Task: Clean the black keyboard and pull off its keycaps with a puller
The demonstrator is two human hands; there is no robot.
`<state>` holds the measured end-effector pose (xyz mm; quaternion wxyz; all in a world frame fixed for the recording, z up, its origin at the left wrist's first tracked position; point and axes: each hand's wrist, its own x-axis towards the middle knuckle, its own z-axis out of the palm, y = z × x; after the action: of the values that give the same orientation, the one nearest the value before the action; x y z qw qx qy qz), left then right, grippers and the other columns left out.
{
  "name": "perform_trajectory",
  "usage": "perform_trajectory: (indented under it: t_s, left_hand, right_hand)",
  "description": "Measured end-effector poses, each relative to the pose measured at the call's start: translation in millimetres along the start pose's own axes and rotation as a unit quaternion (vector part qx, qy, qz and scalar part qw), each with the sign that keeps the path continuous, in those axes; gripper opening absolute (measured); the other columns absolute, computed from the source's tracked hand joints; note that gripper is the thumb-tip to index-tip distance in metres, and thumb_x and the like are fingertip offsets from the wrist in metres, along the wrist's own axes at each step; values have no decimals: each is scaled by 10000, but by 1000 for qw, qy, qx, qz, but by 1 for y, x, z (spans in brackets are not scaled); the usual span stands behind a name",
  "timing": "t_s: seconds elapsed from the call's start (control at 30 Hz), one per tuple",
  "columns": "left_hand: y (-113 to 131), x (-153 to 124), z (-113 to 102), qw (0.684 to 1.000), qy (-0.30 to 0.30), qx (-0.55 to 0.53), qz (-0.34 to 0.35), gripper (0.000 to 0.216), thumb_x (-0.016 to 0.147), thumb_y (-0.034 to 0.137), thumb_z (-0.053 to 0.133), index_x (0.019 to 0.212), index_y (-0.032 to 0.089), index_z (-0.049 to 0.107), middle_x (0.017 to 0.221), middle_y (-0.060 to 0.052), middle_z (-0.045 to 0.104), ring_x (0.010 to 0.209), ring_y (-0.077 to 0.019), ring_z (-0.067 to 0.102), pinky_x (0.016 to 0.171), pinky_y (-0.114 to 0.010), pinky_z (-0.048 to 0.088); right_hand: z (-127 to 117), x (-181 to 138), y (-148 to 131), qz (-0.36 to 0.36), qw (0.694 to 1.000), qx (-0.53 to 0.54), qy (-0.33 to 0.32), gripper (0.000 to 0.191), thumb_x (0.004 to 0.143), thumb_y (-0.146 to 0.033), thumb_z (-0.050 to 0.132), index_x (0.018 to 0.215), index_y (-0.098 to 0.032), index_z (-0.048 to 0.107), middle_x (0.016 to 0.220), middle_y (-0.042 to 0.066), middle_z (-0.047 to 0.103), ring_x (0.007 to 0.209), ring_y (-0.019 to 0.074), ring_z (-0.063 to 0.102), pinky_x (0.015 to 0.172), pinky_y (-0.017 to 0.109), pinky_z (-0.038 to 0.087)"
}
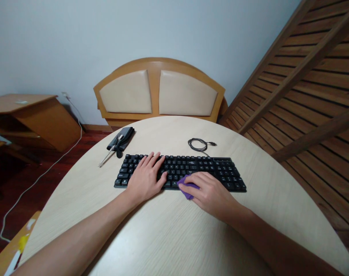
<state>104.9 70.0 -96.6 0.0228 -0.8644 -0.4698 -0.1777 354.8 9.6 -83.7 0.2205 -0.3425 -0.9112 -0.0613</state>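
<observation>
Our left hand [147, 174] lies spread on the keyboard [177, 167]; our right hand [207, 188] grips a purple cloth [188, 188] at its near edge. Keyboard's long axis runs left-right across the bench [154, 234].

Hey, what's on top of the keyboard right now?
The left hand lies spread on the left part of the keyboard; the right hand holds a purple cloth at its near edge. The parts beneath the hands and cloth are covered.

Keyboard [180, 166] on table [174, 237]; behind it — cable [197, 150] right, bundle [129, 134] left; headboard [154, 92] beyond the table.
</observation>
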Motion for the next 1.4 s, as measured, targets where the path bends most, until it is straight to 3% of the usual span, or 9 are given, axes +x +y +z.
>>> perform_trajectory:
  t_s: [0.17, 0.3, 0.4, 0.53, 0.63, 0.87, 1.03, 1.23, 1.4]
  left_hand:
    - [-1, 0, 0, 1000, 3, 3, 2, 565, 997, 450, 447, 1481, 162, 495, 1573, -128, 460, 1476, -324, 390, 1221, -546, 319]
    - [-1, 0, 0, 1000, -2, 12, 2, 562, 1000, 446, 440, 1475, 151, 500, 1575, -125, 457, 1475, -315, 392, 1224, -530, 321]
    - [0, 0, 0, 1000, -8, 13, 1, 570, 1001, 449, 436, 1480, 146, 493, 1575, -129, 457, 1476, -318, 388, 1225, -528, 318]
    - [-1, 0, -1, 1000, -6, 3, 8, 570, 998, 462, 439, 1482, 166, 492, 1584, -129, 440, 1475, -337, 380, 1224, -548, 305]
    - [-4, 1, -4, 1000, -11, -1, 24, 561, 984, 466, 451, 1462, 178, 515, 1549, -137, 472, 1443, -346, 417, 1203, -558, 330]
    - [4, -2, -13, 998, -16, 3, 54, 523, 883, 410, 535, 1334, 151, 593, 1429, -163, 550, 1346, -355, 500, 1168, -573, 369]
    - [14, -10, -11, 998, -12, 33, 48, 526, 883, 380, 516, 1337, 122, 573, 1454, -184, 535, 1376, -385, 475, 1170, -581, 365]
    - [16, -14, -8, 993, -3, 36, 110, 725, 941, 596, 486, 1521, 169, 406, 1636, -178, 320, 1509, -408, 277, 1199, -589, 297]
    - [18, -14, -3, 994, -34, 30, 96, 867, 918, 747, 444, 1587, 211, 311, 1633, -176, 332, 1495, -432, 295, 1181, -643, 284]
  right_hand:
    - [-11, -2, 4, -15, 999, -26, -22, 203, 978, -174, 575, 1101, -217, 730, 985, 59, 716, 900, 202, 614, 819, 363, 456]
    - [-21, -6, 7, 12, 999, -8, -35, 168, 927, -172, 617, 1010, -223, 753, 940, 48, 705, 867, 209, 610, 821, 376, 459]
    - [-26, -11, 18, 110, 993, -6, 30, 211, 914, -159, 574, 1012, -201, 757, 966, 75, 695, 902, 232, 609, 840, 392, 482]
    - [-22, -19, 45, 289, 946, 3, 144, 351, 936, -162, 491, 1202, -196, 716, 1102, 111, 664, 1058, 254, 612, 966, 418, 499]
    - [-16, -23, 61, 327, 932, 32, 155, 357, 945, -196, 497, 1230, -214, 711, 1274, 107, 654, 1184, 252, 605, 1072, 435, 467]
    - [-17, -23, 59, 318, 940, 54, 113, 393, 934, -163, 514, 1275, -197, 707, 1322, 71, 699, 1257, 230, 624, 1139, 432, 450]
    - [-12, -23, 54, 284, 956, 71, 31, 416, 912, -134, 518, 1270, -211, 717, 1299, 47, 710, 1217, 235, 662, 1100, 439, 503]
    - [-11, -23, 52, 278, 957, 79, 20, 437, 895, -101, 516, 1266, -212, 718, 1313, 39, 697, 1233, 224, 654, 1100, 425, 512]
    - [-9, -23, 52, 262, 961, 83, 27, 422, 916, -92, 503, 1280, -164, 704, 1326, 66, 692, 1247, 220, 644, 1125, 421, 490]
